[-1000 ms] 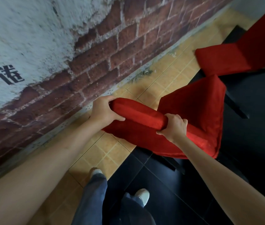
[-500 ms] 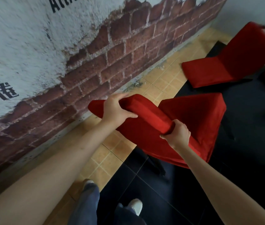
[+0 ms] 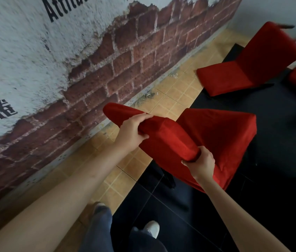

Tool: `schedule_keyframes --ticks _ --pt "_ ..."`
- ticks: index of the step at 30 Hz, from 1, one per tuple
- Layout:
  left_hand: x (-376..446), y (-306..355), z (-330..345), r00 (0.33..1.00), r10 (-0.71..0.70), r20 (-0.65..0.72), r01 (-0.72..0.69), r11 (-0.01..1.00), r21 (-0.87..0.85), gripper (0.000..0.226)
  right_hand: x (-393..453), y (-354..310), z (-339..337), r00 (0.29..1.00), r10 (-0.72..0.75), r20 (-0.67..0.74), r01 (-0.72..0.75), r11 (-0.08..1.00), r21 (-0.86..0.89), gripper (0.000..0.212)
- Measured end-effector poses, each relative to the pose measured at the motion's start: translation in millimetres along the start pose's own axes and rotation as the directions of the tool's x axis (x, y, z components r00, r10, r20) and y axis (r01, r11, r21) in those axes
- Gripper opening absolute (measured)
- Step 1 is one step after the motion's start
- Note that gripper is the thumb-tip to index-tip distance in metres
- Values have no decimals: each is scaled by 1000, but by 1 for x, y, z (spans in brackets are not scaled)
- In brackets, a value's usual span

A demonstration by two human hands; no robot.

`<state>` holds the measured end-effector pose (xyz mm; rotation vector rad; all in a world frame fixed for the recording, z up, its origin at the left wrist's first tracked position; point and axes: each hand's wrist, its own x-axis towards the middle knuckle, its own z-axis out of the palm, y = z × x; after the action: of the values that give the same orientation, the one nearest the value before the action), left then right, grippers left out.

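The left grip (image 3: 131,132) is closed on the top edge of the backrest of the red chair (image 3: 221,135), with the fingers over the padded edge and the thumb under it, pinching the red fabric at the end nearer the brick wall (image 3: 143,57). A loose corner of fabric (image 3: 115,111) projects past this grip toward the wall. The right grip (image 3: 200,163) is curled round the opposite end of the same edge, the fingers wrapped into the fabric. The chair stands directly in front of the person, at the line where the yellow tiled floor (image 3: 176,99) meets the black floor (image 3: 279,124). Its seat points away from the person, and a dark leg (image 3: 168,177) shows below the backrest. Both forearms are bare and extended forward, the left from the lower left and the right from the lower right, with the two grips well apart along the edge. A second red chair (image 3: 234,77) stands farther off on the black floor, near the wall. Blue trousers (image 3: 98,230) and a white shoe (image 3: 152,230) show at the bottom edge.
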<state>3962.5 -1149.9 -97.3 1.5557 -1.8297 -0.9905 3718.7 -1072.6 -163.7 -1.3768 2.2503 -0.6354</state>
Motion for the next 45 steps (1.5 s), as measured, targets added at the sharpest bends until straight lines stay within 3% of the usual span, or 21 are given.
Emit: schedule_keyframes --ticks 6,15,20,23,27,33,40,45 --pt "-18 12 2 997 74 -6 -72 985 155 71 -19 28 -7 999 3 -32 -3 1000 -5 59" --pt "-51 44 35 991 128 -29 -120 974 192 69 -40 59 -33 999 2 -35 -2 1000 -5 69" --pt "-59 51 41 965 251 76 -262 936 235 76 -58 66 -55 999 1 -40 2 996 86 84" --pt "-48 40 30 972 215 92 -232 940 250 79 -64 72 -69 999 23 -23 -20 993 112 82" --pt "-43 33 33 988 130 90 -148 960 239 64 -71 76 -86 1000 13 21 -15 990 138 80" --pt "-48 45 41 978 158 134 -186 953 239 57 -83 71 -103 999 -32 40 23 980 197 86" --pt "-63 84 74 921 277 273 -340 913 223 58 -100 89 -135 998 -42 -40 49 980 192 88" --pt "-67 88 96 837 319 445 -479 819 315 88 -129 115 -159 989 66 -131 -26 958 287 97"
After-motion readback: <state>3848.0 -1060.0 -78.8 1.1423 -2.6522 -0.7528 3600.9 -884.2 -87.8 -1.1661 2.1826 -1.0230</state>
